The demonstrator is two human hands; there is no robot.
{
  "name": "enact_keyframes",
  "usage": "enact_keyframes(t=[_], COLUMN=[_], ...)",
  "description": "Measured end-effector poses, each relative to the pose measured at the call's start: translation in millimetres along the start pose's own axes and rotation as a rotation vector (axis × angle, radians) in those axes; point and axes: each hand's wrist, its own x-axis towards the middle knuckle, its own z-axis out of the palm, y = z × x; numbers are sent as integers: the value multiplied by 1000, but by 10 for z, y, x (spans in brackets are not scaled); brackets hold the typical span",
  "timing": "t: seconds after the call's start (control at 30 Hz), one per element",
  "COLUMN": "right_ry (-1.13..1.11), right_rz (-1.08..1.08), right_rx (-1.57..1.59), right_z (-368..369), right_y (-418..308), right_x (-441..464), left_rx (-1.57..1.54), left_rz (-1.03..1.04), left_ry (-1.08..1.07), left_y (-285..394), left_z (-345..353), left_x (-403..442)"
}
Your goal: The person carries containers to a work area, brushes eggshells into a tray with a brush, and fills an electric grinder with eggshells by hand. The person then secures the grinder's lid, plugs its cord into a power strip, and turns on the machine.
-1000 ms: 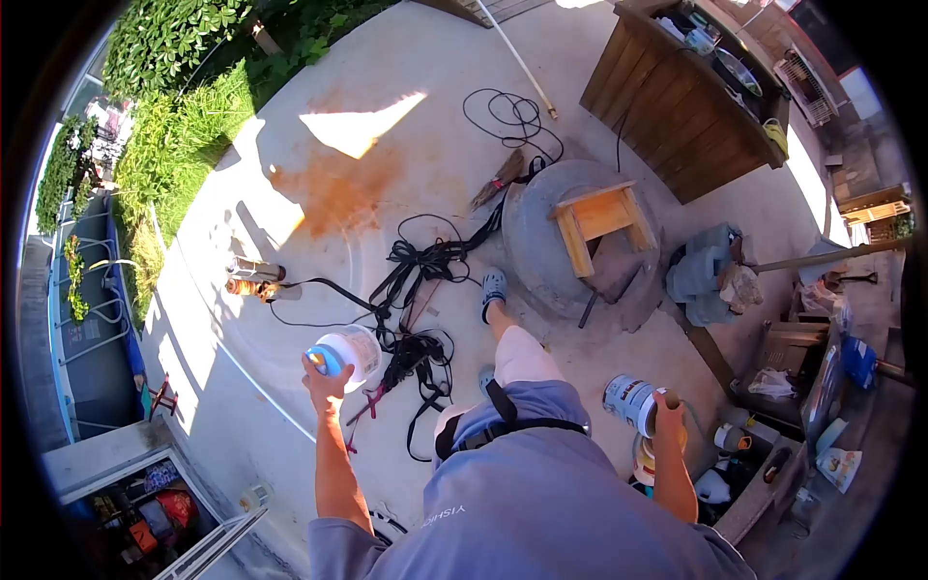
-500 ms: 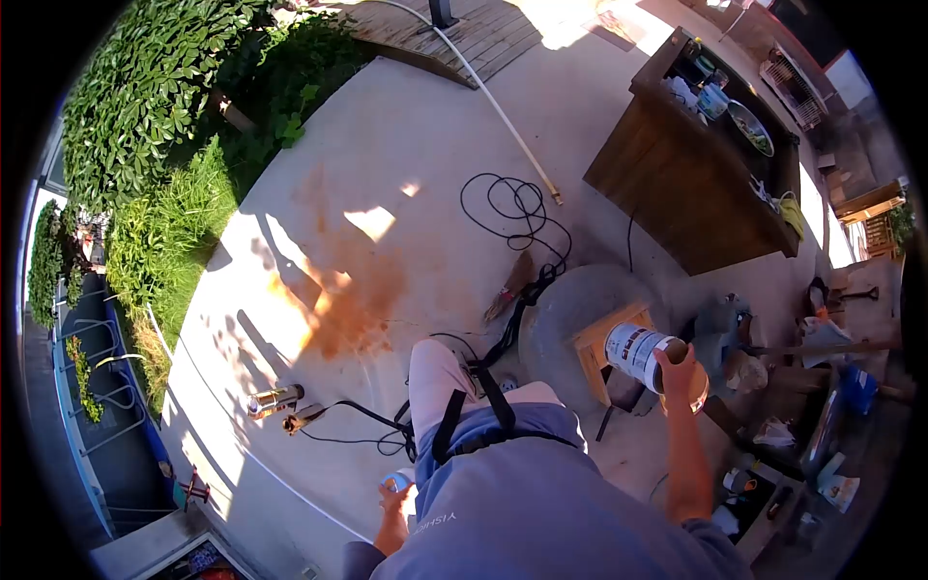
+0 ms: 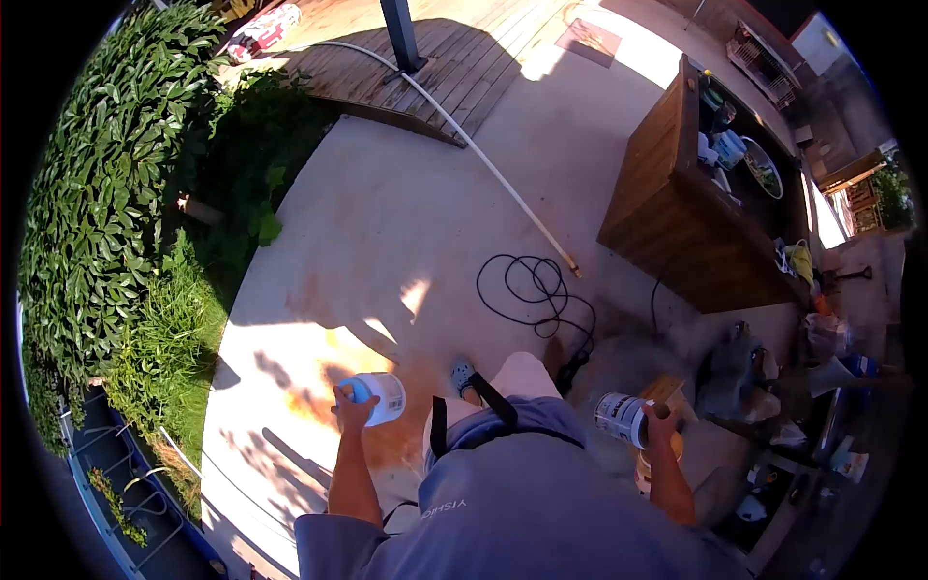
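My left hand (image 3: 353, 408) is wrapped round the blue end of a white plastic container (image 3: 388, 397), held on its side over the rust-stained concrete (image 3: 387, 445). On the other side of my body, my right hand (image 3: 660, 425) grips a labelled can (image 3: 621, 419) that is also tilted sideways. A yellowish round container (image 3: 645, 470) shows just below that can, partly covered by my hand and arm; how it is held cannot be made out. Behind the can lies a small wooden stool (image 3: 665, 391).
A dark wooden cabinet (image 3: 677, 213) with items on top stands at the right. A black cable (image 3: 535, 298) and a pale hose (image 3: 503, 184) lie on the ground. Ahead is a wooden deck (image 3: 454, 77) with a post (image 3: 399, 37); bushes (image 3: 106, 193) grow at the left.
I have moved forward over the concrete, past the black straps. The left hand, low beside my body half a second ago, is out in front with its container. The right-hand can has come lower.
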Motion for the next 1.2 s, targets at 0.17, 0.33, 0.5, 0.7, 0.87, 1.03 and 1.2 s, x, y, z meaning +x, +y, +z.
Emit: enact_keyframes(t=[0.17, 0.33, 0.5, 0.7, 0.87, 1.03, 1.2], right_ry=[-38, -18, -119, -18, 60, -1, 91], right_rz=[335, 419, 401, -133, -309, -146, 84], right_rx=[-269, -382, -233, 67, 219, 578, 690], right_z=[427, 1057, 1823, 2343, 2438, 2533, 2897], right_y=[-400, -1760, -2674, -4897, -6491, -7415, -7582], right_x=[-242, -350, 938, 2430, 3187, 3820, 4608], left_rx=[189, 32, 20, 6, 73, 194, 276], left_rz=[514, 346, 34, -188, -87, 75, 75], left_ry=[181, 165, 65, -119, -328, -239, -238], left_y=[1729, 3401, 3698, 3635, 4548, 6520, 8825], left_z=[-506, -859, -352, 145, 119, 16, 221], left_x=[1843, 2008, 2630, 2883, 3286, 3964, 4771])
